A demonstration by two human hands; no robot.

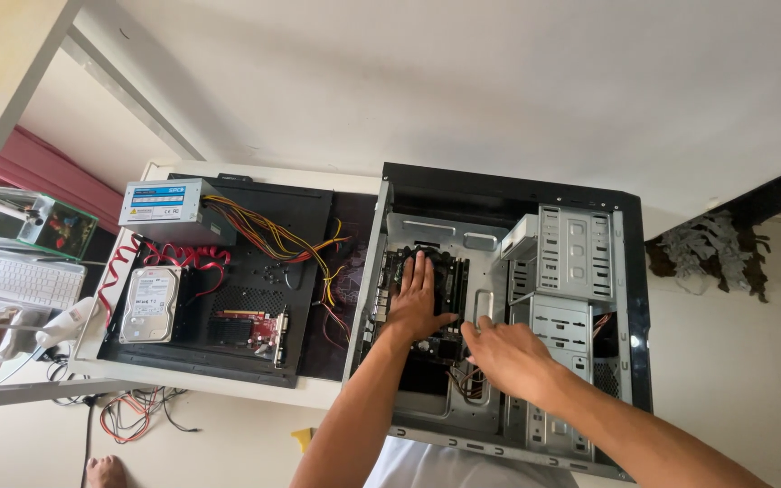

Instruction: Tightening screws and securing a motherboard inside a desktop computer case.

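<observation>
An open computer case [630,271] lies on its side at the right end of the worktop [318,390], its black frame reaching past the near edge toward the person. Inside it, toward its left wall, sits the motherboard [449,271]. The left hand [419,303] lies flat on the motherboard, fingers spread and pointing to the far edge, palm down, gripping nothing. The right hand [506,351] is just beside it, near the middle of the case, fingers loosely open and reaching down toward a bundle of thin wires [468,380] at the board's near edge; whether the fingertips touch them cannot be told. The two hands are close but apart. To the right of the hands stands the grey metal drive cage [571,253]. On the left half of the worktop lies the black side panel [255,262], carrying a power supply [166,210] at its far left corner with yellow cables [273,237] trailing right, a hard drive [150,304] with red cables [183,258] near the left edge, and a red expansion card [262,327] near the near edge.
</observation>
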